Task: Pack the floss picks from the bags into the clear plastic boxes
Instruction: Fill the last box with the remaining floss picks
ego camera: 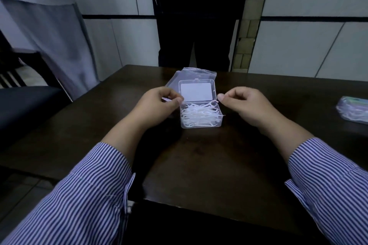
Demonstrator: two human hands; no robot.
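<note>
**Open box of floss picks between two hands on a dark table**

Head view.
- Clear plastic box (201,114): at the table's middle, lid (197,91) tipped back and open; the base holds a loose heap of white floss picks (199,115), a few poking over the right rim.
- Empty clear bag (191,74): flat on the table, directly behind and partly under the lid.
- Left hand (159,105): just left of the box, fingers curled, thumb and forefinger pinching a small pale item at the box's left rim; what it is cannot be told.
- Right hand (245,105): just right of the box, fingers curled, thumb and forefinger pressed together at the head of a pick on the upper right rim.
- Second bag (352,109): filled, at the right table edge, well apart from the box.
- Table (199,165): dark wood.
- Striped sleeves (79,195): on both forearms.
- Standing person (199,16): dark clothing, beyond the far edge.
- Chair (25,97): left.
</note>
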